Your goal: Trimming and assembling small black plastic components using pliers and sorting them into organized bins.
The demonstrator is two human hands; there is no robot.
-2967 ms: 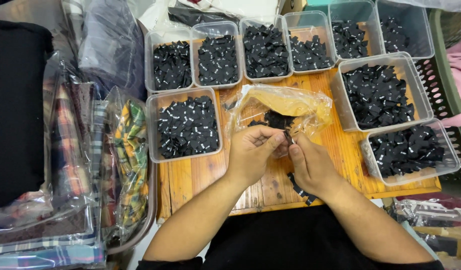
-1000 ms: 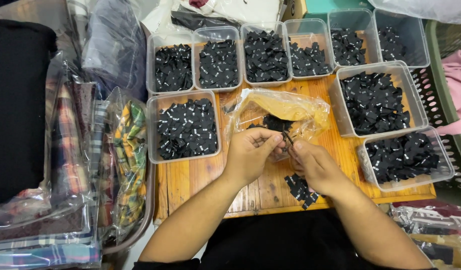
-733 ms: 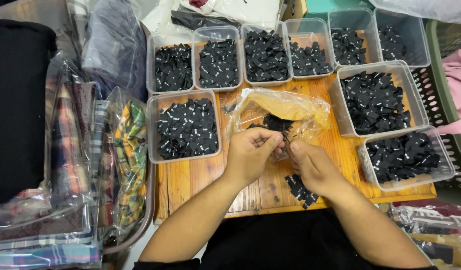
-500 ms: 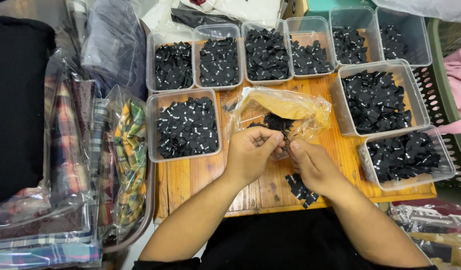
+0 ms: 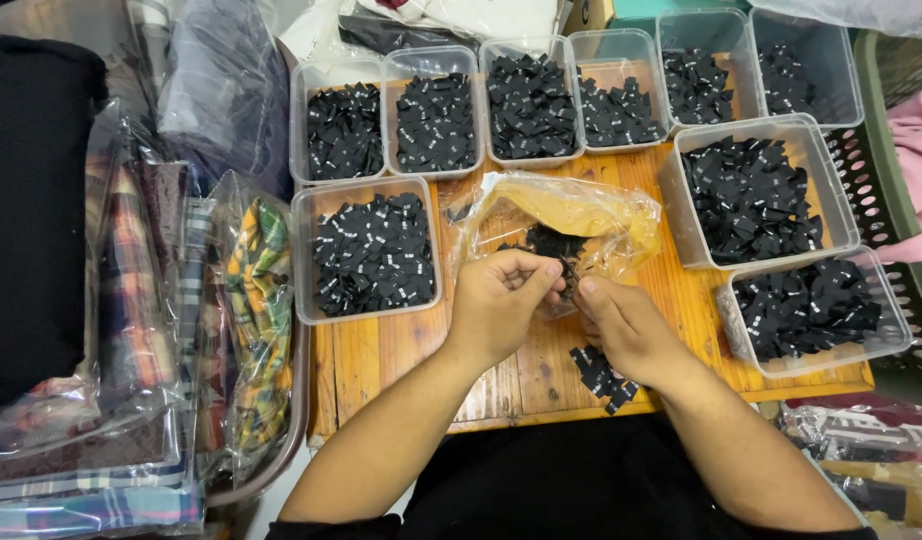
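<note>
Meeting fingertip to fingertip near the wooden table's (image 5: pixel 381 360) front edge, your left hand (image 5: pixel 498 305) and right hand (image 5: pixel 626 330) pinch small black labels (image 5: pixel 553 245) at the clear plastic bag's (image 5: pixel 566 215) mouth — a few loose labels (image 5: pixel 599 372) lie just beside your right wrist.

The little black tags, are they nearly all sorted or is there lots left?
Much looks done: nine clear plastic tubs on the wooden table hold heaps of black tags. In hand: the left hand and right hand meet over the clear plastic bag, picking at tags. Left: a clump of tags in the bag and a small loose pile by the right wrist.
</note>
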